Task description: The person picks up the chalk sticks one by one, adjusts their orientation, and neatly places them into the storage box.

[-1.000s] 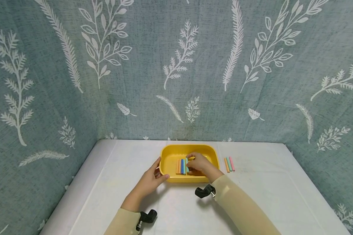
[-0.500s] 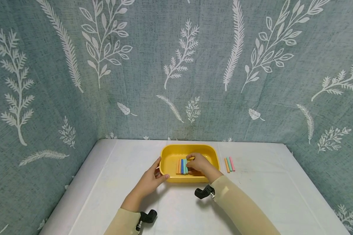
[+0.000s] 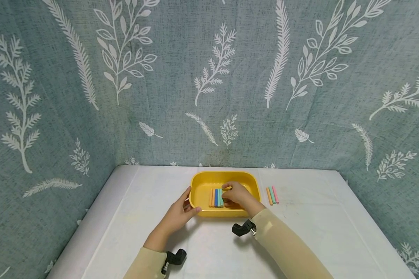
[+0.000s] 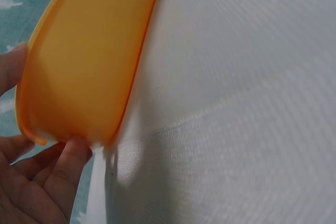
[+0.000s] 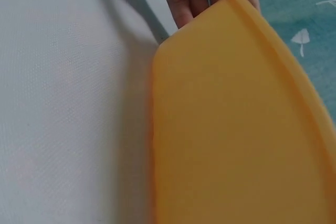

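A yellow tray (image 3: 209, 213) stands on the white-covered table. My left hand (image 3: 176, 213) grips its left end, thumb on the near rim and fingers against the outer side; in the left wrist view its fingertips press the tray wall (image 4: 84, 61). Inside lies a side-by-side row of several chalk sticks, with orange chalk (image 3: 211, 197) on the left, blue chalk (image 3: 216, 198) in the middle and pale green chalk (image 3: 221, 200) at the right end. My right hand (image 3: 237, 194) reaches over the near rim, fingertips right beside the green chalk. The right wrist view shows the tray's outside, hiding those fingertips.
Three more chalk sticks lie on the table right of the tray: orange (image 3: 269, 196), green (image 3: 274, 195) and pink (image 3: 276, 194). A leaf-patterned teal curtain (image 3: 181, 77) rises behind the table (image 3: 300, 232). Both wrists carry small black cameras (image 3: 242, 228).
My right hand has brought the pale green chalk left against the row, then shifted slightly right, its fingertips letting go. My left hand and the tray have stayed put.
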`<state>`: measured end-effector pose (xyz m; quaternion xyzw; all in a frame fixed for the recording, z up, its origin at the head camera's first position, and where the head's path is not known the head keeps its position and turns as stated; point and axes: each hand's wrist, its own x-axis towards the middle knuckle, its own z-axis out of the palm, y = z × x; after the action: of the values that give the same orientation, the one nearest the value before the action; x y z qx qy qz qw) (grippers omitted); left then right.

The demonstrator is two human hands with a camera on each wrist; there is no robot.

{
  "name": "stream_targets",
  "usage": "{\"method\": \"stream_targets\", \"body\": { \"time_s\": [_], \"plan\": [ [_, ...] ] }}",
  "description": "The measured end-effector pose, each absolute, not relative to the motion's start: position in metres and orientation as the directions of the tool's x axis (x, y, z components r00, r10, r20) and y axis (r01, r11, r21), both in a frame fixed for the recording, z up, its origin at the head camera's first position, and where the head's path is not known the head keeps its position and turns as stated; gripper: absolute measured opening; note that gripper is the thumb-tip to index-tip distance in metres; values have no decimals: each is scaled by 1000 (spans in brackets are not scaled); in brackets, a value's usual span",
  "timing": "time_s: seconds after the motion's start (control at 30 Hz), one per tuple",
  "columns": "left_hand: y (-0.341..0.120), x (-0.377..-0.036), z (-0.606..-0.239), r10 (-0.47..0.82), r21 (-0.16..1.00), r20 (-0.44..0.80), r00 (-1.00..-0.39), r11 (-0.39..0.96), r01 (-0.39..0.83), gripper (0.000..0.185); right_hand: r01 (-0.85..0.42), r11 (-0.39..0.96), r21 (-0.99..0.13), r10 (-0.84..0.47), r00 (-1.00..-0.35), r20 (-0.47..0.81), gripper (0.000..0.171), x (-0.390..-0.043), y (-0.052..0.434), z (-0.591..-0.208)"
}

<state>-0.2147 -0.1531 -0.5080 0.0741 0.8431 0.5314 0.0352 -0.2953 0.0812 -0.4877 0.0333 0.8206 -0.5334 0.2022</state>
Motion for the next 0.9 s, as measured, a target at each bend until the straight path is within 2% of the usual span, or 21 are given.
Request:
{"method": "stream_targets", "body": {
  "time_s": [0.57, 0.9],
  "plan": [
    [-153, -215, -508, 165, 904, 17, -986, 419, 86, 89, 152, 367, -918, -267, -928, -260, 36, -284, 113, -444],
    [-154, -215, -508, 173, 903, 16, -985, 421, 89, 90, 54, 431, -901, -207, -966, -156, 31, -269, 142, -430]
  ]
}}
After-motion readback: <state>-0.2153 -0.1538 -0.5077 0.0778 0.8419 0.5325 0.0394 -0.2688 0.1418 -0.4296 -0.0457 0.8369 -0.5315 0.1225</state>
